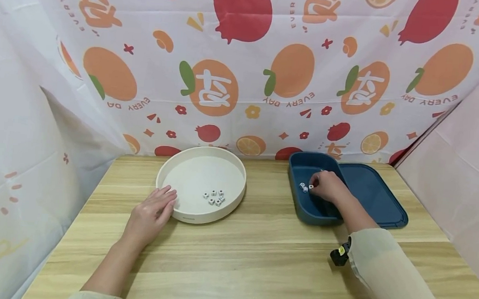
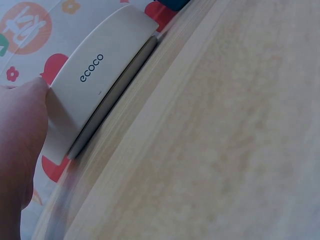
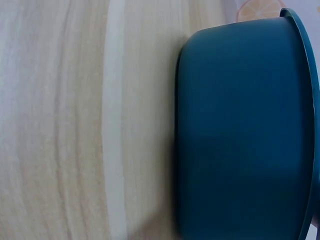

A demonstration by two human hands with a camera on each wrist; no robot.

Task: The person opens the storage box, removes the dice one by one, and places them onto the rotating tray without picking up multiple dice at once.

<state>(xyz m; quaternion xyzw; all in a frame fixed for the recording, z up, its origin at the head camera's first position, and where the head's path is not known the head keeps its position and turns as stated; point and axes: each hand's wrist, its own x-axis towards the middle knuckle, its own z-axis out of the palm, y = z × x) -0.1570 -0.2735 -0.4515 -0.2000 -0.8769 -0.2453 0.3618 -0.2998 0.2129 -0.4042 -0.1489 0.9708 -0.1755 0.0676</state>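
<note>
Inside a dark blue box (image 1: 296,197) is my right hand (image 1: 330,187), its curled fingertips at a small white die (image 1: 311,187) that they seem to pinch. Two more dice (image 1: 303,187) lie just left of those fingers on the box floor; the hand hides part of the interior. My left hand (image 1: 151,213) rests with relaxed fingers on the near left rim of a round cream tray (image 1: 192,169). Several white dice (image 1: 215,198) are grouped toward the tray's near right side. In the left wrist view the left hand (image 2: 22,135) touches the tray's outer wall (image 2: 95,85).
A flat dark blue lid (image 1: 371,193) lies right of the box, partly against it. Both containers stand toward the back of the wooden table (image 1: 231,260), close to a fruit-print cloth (image 1: 253,76). A black device (image 1: 340,254) is strapped at the right wrist.
</note>
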